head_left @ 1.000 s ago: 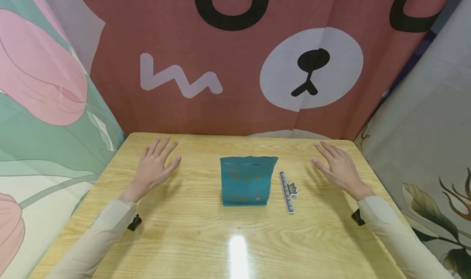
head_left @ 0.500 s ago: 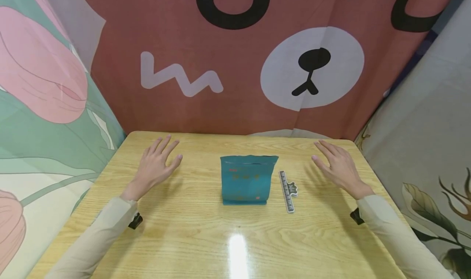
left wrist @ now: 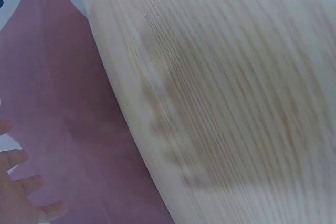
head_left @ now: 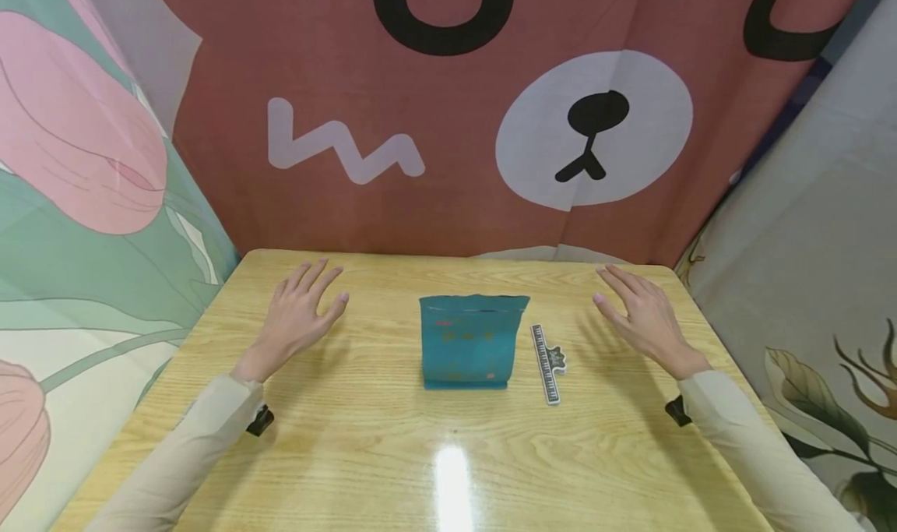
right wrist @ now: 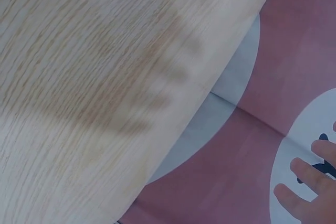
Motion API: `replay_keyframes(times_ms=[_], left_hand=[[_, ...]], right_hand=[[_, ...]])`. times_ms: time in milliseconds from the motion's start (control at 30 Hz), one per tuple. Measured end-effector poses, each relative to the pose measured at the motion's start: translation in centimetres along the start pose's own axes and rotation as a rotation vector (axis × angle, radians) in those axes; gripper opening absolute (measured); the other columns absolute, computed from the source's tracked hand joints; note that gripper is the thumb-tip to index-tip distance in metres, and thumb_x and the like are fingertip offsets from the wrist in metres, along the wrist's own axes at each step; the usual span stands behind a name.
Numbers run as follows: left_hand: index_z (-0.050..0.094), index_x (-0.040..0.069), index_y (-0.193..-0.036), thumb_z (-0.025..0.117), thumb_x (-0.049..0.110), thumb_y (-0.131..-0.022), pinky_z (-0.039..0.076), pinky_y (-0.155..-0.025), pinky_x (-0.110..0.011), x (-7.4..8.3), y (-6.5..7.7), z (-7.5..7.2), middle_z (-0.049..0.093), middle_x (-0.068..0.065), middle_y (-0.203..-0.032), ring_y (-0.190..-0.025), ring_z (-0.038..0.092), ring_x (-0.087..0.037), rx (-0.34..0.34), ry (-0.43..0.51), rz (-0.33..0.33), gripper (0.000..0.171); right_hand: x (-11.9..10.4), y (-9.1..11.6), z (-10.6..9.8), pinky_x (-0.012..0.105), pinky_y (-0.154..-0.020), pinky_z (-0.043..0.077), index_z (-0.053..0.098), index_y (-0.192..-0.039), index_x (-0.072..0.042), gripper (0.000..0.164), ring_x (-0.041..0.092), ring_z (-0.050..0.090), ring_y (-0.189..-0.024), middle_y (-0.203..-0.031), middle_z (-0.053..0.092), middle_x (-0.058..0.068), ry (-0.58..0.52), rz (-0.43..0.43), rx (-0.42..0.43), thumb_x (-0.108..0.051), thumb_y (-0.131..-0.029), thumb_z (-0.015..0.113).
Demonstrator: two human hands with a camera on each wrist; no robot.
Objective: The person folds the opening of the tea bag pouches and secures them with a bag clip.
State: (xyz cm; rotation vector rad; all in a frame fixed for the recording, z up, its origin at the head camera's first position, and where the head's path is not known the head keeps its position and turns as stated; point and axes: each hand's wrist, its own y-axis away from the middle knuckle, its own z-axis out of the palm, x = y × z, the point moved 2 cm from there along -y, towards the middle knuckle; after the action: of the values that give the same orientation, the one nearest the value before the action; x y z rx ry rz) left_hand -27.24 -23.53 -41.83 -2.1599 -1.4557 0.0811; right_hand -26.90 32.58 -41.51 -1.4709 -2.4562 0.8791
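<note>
A teal pouch (head_left: 468, 349) with a crimped top edge stands upright near the middle of the table. Just right of it lies a long grey-and-white clip (head_left: 546, 364) with ruler-like marks and a crown-shaped tab. My left hand (head_left: 297, 314) hovers over the table's left side, fingers spread and holding nothing; its fingers (left wrist: 31, 183) also show in the left wrist view. On the other side, my right hand (head_left: 641, 318) is held above the wood with straight fingers, nearest to the clip. In the right wrist view, fingers (right wrist: 310, 176) appear at the lower right corner.
The light wooden table (head_left: 350, 454) has its far edge against a reddish-brown bear-print curtain (head_left: 336, 220). Floral cloths hang at the left (head_left: 84, 267) and right (head_left: 806, 298). Dark wrist-worn devices sit under both cuffs. A bright glare spot lies on the table front.
</note>
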Motion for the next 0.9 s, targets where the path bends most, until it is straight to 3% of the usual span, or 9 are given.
replay_keyframes(times_ms=[900], left_hand=[[0.049,0.014,-0.147,0.050,0.049,-0.100,0.027,-0.103,-0.067,0.5,-0.2,0.2,0.036,-0.015,-0.156,-0.141,0.029,-0.042,-0.018,0.018,0.002,0.059]], right_hand=[[-1.4,-0.9,-0.3,0.062,-0.102,0.033,0.051,-0.145,-0.007,0.054,0.043,0.046,-0.128,-0.146,0.048,0.017,-0.052,-0.031,0.046,-0.031,-0.097,0.063]])
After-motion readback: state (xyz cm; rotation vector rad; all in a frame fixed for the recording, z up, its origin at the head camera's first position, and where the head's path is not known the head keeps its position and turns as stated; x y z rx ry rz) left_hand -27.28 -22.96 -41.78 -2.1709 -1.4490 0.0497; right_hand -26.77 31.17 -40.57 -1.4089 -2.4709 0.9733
